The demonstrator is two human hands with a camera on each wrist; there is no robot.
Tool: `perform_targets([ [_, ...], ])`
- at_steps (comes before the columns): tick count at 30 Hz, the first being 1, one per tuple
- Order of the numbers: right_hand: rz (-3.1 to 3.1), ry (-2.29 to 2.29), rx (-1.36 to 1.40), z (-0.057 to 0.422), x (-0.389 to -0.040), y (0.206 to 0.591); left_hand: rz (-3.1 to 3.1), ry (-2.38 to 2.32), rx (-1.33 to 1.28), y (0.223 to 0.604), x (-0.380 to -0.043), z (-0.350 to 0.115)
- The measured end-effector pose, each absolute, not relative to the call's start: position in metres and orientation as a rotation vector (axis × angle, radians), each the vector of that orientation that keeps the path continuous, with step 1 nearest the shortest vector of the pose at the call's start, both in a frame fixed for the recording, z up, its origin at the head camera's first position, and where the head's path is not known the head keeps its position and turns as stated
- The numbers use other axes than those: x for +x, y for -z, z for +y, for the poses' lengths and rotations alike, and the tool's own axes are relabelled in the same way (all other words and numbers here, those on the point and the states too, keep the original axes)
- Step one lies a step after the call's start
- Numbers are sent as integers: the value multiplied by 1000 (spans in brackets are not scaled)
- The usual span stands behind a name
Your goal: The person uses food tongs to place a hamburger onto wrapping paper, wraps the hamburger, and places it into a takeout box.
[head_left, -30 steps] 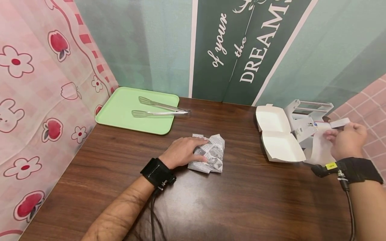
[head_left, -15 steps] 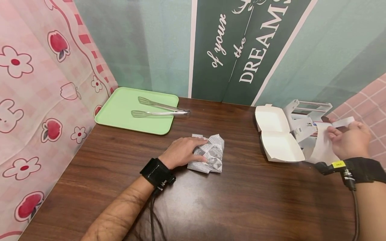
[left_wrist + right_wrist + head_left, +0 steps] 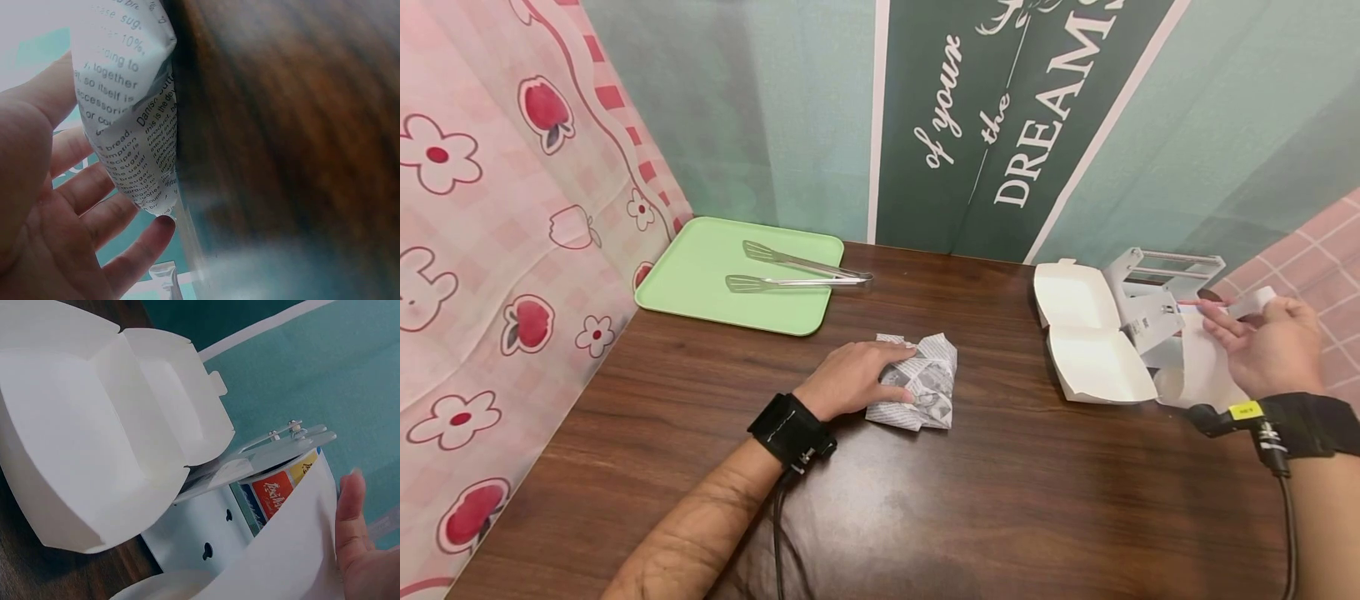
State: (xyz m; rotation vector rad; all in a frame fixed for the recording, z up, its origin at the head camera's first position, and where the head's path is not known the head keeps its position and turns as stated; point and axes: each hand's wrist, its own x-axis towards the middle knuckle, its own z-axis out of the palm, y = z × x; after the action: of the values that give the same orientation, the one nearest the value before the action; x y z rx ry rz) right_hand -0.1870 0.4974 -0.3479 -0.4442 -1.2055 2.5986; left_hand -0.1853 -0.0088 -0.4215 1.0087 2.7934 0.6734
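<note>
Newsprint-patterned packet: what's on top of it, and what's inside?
The left hand rests on top of the newsprint-patterned packet, over its left part. Folded wrapping covers the inside, so any contents cannot be seen; the hand also hides some of the upper face.

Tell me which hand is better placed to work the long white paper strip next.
Probably the right hand: it is right beside the strip, while the left hand rests on the folded newsprint-patterned paper packet.

head view: from above, forward and down, taking in the wide bench [image 3: 1000,500]. left wrist view: close, sideways, bench on edge, at printed packet [image 3: 128,125]. right wrist view: close, tilted, over white box [image 3: 69,431]. packet and box shared with head view.
</note>
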Motion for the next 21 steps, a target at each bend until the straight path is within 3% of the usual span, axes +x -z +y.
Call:
perform_targets([
  [21, -1070, -2807, -224, 507, -184, 342, 2787, -678, 1020, 423, -186, -8],
])
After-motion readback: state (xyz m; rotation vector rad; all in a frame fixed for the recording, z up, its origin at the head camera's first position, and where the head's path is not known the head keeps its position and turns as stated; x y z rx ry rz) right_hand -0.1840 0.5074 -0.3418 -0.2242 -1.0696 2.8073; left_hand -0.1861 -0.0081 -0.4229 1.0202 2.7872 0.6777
